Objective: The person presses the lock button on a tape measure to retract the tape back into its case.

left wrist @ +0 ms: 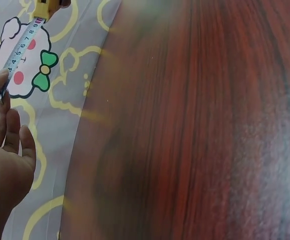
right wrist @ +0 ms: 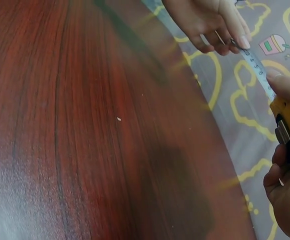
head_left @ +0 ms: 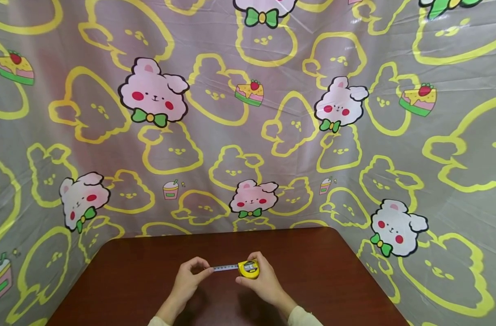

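A yellow tape measure [head_left: 249, 269] with black parts is gripped in my right hand [head_left: 265, 280], thumb in front and fingers behind. Its numbered steel blade [head_left: 225, 268] is drawn out a short way to the left. My left hand [head_left: 189, 277] pinches the blade's free end between thumb and fingers. In the left wrist view the blade [left wrist: 22, 45] runs from the pinch up to the yellow case [left wrist: 46, 7], with numbers up to about 9 showing. The right wrist view shows the case [right wrist: 286, 125] held against the palm. Both hands are raised over the table.
The dark reddish-brown wooden table [head_left: 129, 271] has rounded far corners. A grey curtain [head_left: 215, 136] printed with yellow outlines and white bunny faces hangs behind it and on both sides. A tiny pale speck [right wrist: 118, 119] lies on the tabletop.
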